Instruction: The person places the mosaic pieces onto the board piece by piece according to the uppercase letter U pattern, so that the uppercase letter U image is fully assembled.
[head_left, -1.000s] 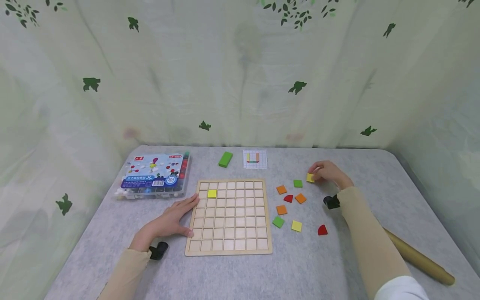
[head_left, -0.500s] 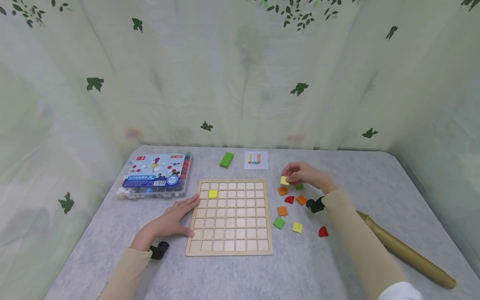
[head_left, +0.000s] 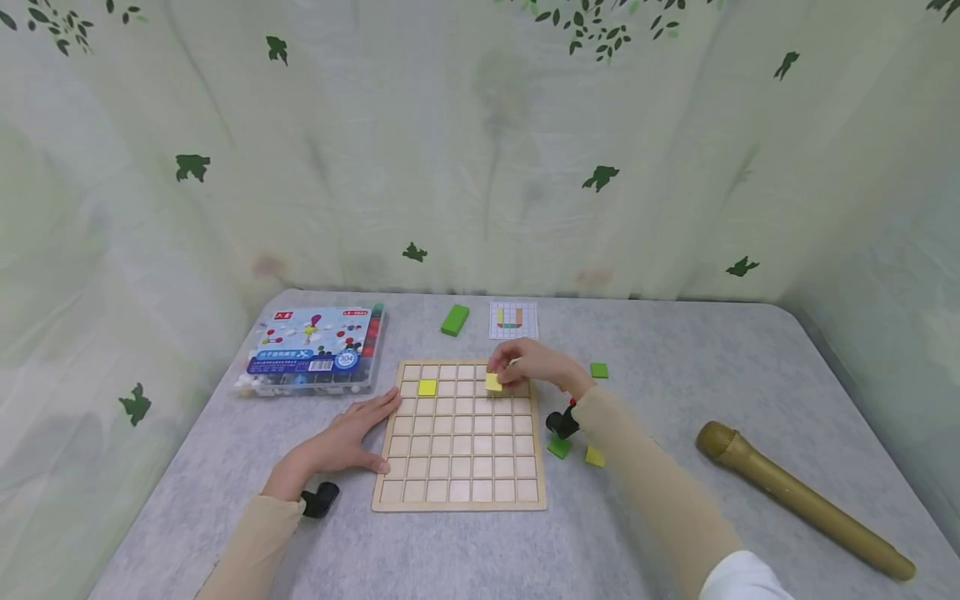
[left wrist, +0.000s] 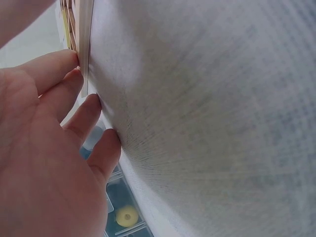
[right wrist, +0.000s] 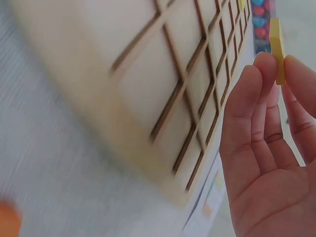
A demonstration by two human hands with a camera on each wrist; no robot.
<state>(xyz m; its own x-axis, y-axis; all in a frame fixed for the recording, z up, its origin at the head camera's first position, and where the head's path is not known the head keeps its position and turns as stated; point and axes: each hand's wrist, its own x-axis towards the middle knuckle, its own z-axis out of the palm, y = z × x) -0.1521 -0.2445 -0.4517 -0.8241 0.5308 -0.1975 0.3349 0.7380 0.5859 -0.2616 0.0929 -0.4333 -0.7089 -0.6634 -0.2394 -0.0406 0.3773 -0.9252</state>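
Observation:
My right hand [head_left: 542,365] pinches a yellow square tile [head_left: 492,382] between thumb and fingertips, over the upper right of a wooden grid board [head_left: 459,506]. In the right wrist view this yellow tile [right wrist: 278,52] is seen nearly edge-on, raised above the grid. Another yellow tile [head_left: 427,387] lies in a cell of the second row, near the board's left side. At the board's left edge, my left hand [head_left: 333,442] rests with fingers spread and thumb apart. Its fingertips [left wrist: 71,59] meet the wooden rim in the left wrist view.
Right of the board lie green tiles [head_left: 599,371] and a yellow tile [head_left: 595,456]; my right forearm hides others. Behind stand a green block [head_left: 454,320], a printed pattern card [head_left: 513,320] and a plastic box of parts [head_left: 311,350]. A gold microphone-shaped stick [head_left: 806,500] lies at right.
My right hand has carried the yellow tile leftward from the far right of the loose tiles to over the board. The left hand has stayed at the board's edge.

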